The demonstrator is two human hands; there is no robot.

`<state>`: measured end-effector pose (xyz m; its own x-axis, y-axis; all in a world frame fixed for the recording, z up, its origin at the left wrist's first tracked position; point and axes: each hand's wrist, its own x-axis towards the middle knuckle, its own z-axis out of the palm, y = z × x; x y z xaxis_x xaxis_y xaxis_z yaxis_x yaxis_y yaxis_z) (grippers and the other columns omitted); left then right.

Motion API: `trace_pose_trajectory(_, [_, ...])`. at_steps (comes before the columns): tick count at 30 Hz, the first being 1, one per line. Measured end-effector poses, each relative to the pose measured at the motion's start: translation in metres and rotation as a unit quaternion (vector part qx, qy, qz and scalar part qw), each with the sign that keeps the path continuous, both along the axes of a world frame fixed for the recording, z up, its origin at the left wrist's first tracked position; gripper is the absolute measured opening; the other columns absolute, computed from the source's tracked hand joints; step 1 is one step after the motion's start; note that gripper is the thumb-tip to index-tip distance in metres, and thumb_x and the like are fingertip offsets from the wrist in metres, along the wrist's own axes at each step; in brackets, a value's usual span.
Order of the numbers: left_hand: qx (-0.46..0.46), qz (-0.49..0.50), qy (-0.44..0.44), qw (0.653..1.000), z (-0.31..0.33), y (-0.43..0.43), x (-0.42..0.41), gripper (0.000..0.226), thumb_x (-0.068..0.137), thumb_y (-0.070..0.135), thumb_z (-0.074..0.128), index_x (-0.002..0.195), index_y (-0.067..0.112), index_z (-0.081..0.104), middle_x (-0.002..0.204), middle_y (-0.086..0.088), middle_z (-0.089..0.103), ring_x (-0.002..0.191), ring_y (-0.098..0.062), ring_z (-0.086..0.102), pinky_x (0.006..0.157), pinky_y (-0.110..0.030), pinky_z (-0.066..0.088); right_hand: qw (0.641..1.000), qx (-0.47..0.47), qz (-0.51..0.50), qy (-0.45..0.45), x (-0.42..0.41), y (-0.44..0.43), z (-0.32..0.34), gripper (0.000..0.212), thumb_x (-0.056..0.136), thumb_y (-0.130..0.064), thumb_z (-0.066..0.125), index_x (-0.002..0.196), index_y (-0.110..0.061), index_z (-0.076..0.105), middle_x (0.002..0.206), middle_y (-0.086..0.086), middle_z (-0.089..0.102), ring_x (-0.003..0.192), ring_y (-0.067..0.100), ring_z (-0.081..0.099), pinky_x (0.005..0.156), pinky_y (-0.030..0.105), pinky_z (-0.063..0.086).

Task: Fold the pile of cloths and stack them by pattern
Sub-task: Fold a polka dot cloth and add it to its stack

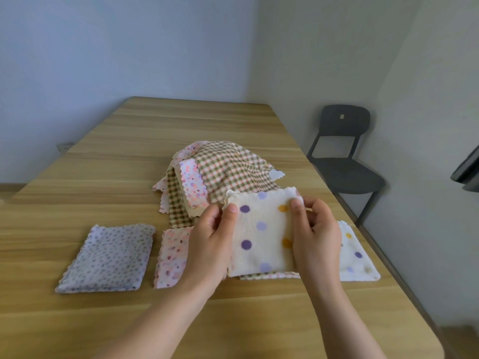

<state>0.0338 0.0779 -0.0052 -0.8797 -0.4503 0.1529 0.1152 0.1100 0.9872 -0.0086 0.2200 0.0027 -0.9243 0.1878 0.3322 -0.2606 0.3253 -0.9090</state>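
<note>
A folded cream cloth with purple and yellow dots (261, 234) is held up above the table between both hands. My left hand (210, 244) pinches its left edge with the thumb on top. My right hand (315, 234) pinches its upper right corner. Behind it lies the unfolded pile (228, 172), with a checked cloth on top and a pink-spotted one showing at the left. Folded on the table are a lilac spotted cloth (108, 257), a pink spotted cloth (172, 255) and a white dotted cloth (356, 257). A checked edge (269, 275) peeks out under the held cloth.
The wooden table (129, 141) stretches back to a blue-grey wall. A dark plastic chair (342, 156) stands off the table's right edge. The table's right edge runs close to the white dotted cloth.
</note>
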Motion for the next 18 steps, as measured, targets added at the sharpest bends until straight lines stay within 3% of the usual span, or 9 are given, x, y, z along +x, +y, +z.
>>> trace_pose_trajectory(2, [-0.006, -0.039, -0.03, 0.999, -0.006, 0.004, -0.001, 0.031, 0.097, 0.038, 0.047, 0.085, 0.01, 0.051, 0.049, 0.013, 0.034, 0.047, -0.006, 0.032, 0.047, -0.019, 0.029, 1.0, -0.004, 0.0, -0.012, -0.003, 0.011, 0.0, 0.02, 0.097, -0.037, 0.051, 0.086, -0.024, 0.061, 0.06, 0.004, 0.054, 0.052, 0.005, 0.044, 0.048, 0.024, 0.04])
trace_pose_trajectory(5, [-0.067, -0.049, -0.028, 0.996, -0.012, 0.013, 0.0, 0.027, 0.099, 0.034, 0.044, 0.092, 0.009, 0.051, 0.059, 0.008, 0.037, 0.049, -0.005, 0.035, 0.048, -0.016, 0.032, 1.0, 0.011, 0.003, -0.011, -0.004, 0.022, 0.001, 0.019, 0.097, -0.037, 0.051, 0.085, -0.025, 0.06, 0.067, 0.012, 0.06, 0.052, 0.009, 0.047, 0.05, 0.031, 0.043])
trace_pose_trajectory(7, [-0.084, -0.03, -0.008, 0.996, -0.014, 0.024, -0.002, 0.022, 0.1, 0.03, 0.044, 0.093, 0.01, 0.052, 0.061, 0.005, 0.04, 0.049, -0.003, 0.036, 0.047, -0.014, 0.032, 0.999, 0.035, -0.006, -0.003, -0.005, 0.029, 0.0, 0.019, 0.097, -0.036, 0.051, 0.085, -0.025, 0.06, 0.066, 0.011, 0.061, 0.053, 0.015, 0.049, 0.049, 0.033, 0.044])
trace_pose_trajectory(12, [-0.062, -0.045, 0.009, 0.997, -0.013, 0.054, -0.02, 0.01, 0.1, 0.024, 0.046, 0.091, 0.022, 0.051, 0.052, 0.006, 0.045, 0.039, -0.005, 0.039, 0.039, -0.02, 0.032, 0.996, 0.082, -0.037, -0.003, -0.019, 0.06, -0.002, 0.018, 0.098, -0.033, 0.051, 0.088, -0.021, 0.06, 0.063, 0.01, 0.061, 0.055, 0.016, 0.049, 0.046, 0.02, 0.038])
trace_pose_trajectory(15, [-0.09, -0.063, -0.016, 0.994, -0.015, 0.075, -0.043, 0.014, 0.1, 0.027, 0.046, 0.086, 0.024, 0.048, 0.06, 0.002, 0.051, 0.045, -0.006, 0.044, 0.042, -0.02, 0.037, 0.992, 0.101, -0.06, -0.037, -0.037, 0.085, -0.005, 0.018, 0.098, -0.034, 0.052, 0.087, -0.021, 0.059, 0.063, 0.0, 0.059, 0.054, 0.012, 0.05, 0.049, 0.023, 0.039])
trace_pose_trajectory(18, [-0.107, -0.088, -0.052, 0.989, -0.018, 0.091, -0.065, 0.014, 0.1, 0.031, 0.044, 0.096, 0.019, 0.049, 0.071, -0.002, 0.058, 0.054, -0.011, 0.052, 0.048, -0.024, 0.042, 0.987, 0.129, -0.071, -0.064, -0.055, 0.105, -0.009, 0.018, 0.098, -0.035, 0.051, 0.091, -0.02, 0.059, 0.07, -0.005, 0.061, 0.064, 0.007, 0.054, 0.057, 0.024, 0.041])
